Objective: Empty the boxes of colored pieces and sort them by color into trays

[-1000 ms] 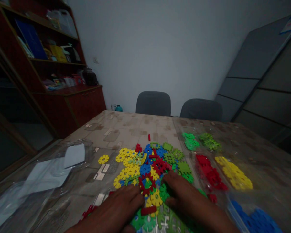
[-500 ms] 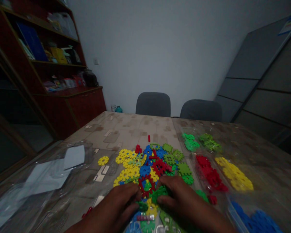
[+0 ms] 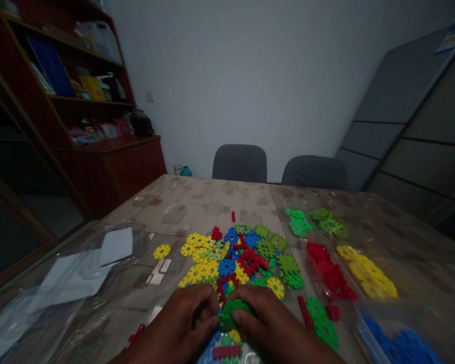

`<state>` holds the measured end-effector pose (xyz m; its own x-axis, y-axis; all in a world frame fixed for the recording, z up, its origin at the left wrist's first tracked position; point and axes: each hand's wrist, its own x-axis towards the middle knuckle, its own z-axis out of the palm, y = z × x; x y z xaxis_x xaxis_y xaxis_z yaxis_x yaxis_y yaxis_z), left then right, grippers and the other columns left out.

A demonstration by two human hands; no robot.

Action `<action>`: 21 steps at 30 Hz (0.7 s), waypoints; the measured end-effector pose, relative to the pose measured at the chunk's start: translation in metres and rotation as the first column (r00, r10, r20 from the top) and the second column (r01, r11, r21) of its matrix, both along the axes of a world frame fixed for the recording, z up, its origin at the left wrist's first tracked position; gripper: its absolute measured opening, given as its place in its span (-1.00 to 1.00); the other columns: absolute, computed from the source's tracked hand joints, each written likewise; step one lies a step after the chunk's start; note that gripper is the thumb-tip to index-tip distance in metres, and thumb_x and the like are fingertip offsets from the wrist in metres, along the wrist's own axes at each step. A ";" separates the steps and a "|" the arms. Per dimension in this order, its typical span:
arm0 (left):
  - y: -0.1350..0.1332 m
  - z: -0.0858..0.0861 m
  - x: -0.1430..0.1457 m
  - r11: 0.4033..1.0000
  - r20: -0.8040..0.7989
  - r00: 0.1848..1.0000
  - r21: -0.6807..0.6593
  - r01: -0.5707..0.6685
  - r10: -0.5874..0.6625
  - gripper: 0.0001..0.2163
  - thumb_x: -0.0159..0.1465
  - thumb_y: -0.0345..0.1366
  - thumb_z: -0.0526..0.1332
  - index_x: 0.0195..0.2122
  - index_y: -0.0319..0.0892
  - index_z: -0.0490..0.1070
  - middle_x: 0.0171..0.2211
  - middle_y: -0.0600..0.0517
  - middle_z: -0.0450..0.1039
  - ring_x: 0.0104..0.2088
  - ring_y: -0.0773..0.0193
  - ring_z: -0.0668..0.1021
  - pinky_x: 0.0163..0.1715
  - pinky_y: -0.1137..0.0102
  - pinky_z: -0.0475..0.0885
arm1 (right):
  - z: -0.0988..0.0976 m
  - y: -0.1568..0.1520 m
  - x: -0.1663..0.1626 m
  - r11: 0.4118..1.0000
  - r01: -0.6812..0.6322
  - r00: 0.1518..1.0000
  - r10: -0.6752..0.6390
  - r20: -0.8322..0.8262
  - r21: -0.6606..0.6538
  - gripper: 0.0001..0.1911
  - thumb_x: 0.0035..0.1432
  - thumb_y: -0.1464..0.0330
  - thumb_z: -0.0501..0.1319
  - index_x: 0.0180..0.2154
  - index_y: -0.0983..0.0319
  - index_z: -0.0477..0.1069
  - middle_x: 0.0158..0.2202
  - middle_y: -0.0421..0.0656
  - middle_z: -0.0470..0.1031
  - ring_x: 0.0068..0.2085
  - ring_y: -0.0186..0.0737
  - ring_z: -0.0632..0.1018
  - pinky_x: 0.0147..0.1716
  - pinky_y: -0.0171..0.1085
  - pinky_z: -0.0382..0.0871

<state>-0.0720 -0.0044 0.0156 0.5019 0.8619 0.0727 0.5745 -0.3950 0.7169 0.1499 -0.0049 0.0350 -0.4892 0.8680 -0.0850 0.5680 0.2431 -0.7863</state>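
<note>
A heap of flat plastic gear-shaped pieces (image 3: 237, 255) in yellow, blue, red and green lies on the patterned table (image 3: 197, 202). Both hands rest on its near edge. My left hand (image 3: 182, 326) and my right hand (image 3: 273, 328) meet fingertip to fingertip, pinching green gear pieces (image 3: 229, 309) between them. A red stick piece (image 3: 303, 311) and dark green gears (image 3: 322, 323) lie just right of my right hand.
Sorted piles sit at the right: green (image 3: 299, 221), lime (image 3: 329, 221), red (image 3: 331, 275), yellow (image 3: 367, 275), blue (image 3: 402, 344). A clear plastic bag with white paper (image 3: 79, 268) lies at the left. Two grey chairs (image 3: 239, 162) stand behind the table, a wooden shelf (image 3: 79, 106) at the left.
Both hands drew together and toward me, from lying apart on the heap to pinching green pieces between them. A yellow gear, a red stick and green gears are now uncovered at the right.
</note>
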 end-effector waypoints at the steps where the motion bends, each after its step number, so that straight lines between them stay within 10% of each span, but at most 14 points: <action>1: 0.000 0.000 0.000 1.000 0.002 1.000 0.004 -0.008 0.008 -0.85 0.33 -0.28 0.15 -0.40 -0.12 0.32 -0.47 0.10 0.40 -0.44 0.27 0.44 -0.45 0.44 0.22 | -0.002 -0.001 -0.002 1.000 -0.010 1.000 0.010 -0.003 -0.015 -0.90 0.25 0.47 0.21 -0.22 0.19 0.48 -0.18 -0.19 0.55 -0.12 -0.19 0.50 -0.10 -0.26 0.32; 7: -0.001 0.002 0.000 0.999 -0.028 1.000 0.050 0.009 -0.008 -0.89 0.37 -0.29 0.19 -0.33 -0.10 0.38 -0.41 0.09 0.49 -0.39 0.24 0.52 -0.40 0.42 0.36 | 0.000 -0.001 0.003 0.999 -0.007 0.999 0.005 0.035 0.047 -0.80 0.16 0.51 0.26 -0.17 0.19 0.49 -0.10 -0.14 0.57 -0.06 -0.15 0.50 -0.03 -0.23 0.32; 13: 0.002 -0.001 -0.005 0.928 -0.167 0.970 0.302 0.220 -0.176 -0.60 0.42 -0.40 0.11 0.24 0.10 0.24 0.21 -0.02 0.43 0.14 0.04 0.50 0.11 0.16 0.44 | -0.001 0.023 0.045 0.990 0.058 0.962 -0.091 0.259 0.132 -0.75 0.20 0.45 0.20 -0.07 0.22 0.49 -0.01 -0.02 0.56 0.00 -0.05 0.53 0.03 -0.13 0.35; 21: 0.006 0.012 0.003 0.958 -0.437 0.890 0.177 0.225 -0.128 -0.77 0.50 -0.29 -0.02 -0.10 -0.11 0.44 -0.16 -0.10 0.52 -0.18 0.00 0.58 -0.23 0.15 0.52 | -0.023 0.019 0.042 0.982 0.061 0.959 -0.107 0.263 0.178 -0.37 0.18 0.43 0.25 0.28 0.25 0.28 0.33 0.07 0.30 0.33 0.02 0.31 0.31 0.00 0.12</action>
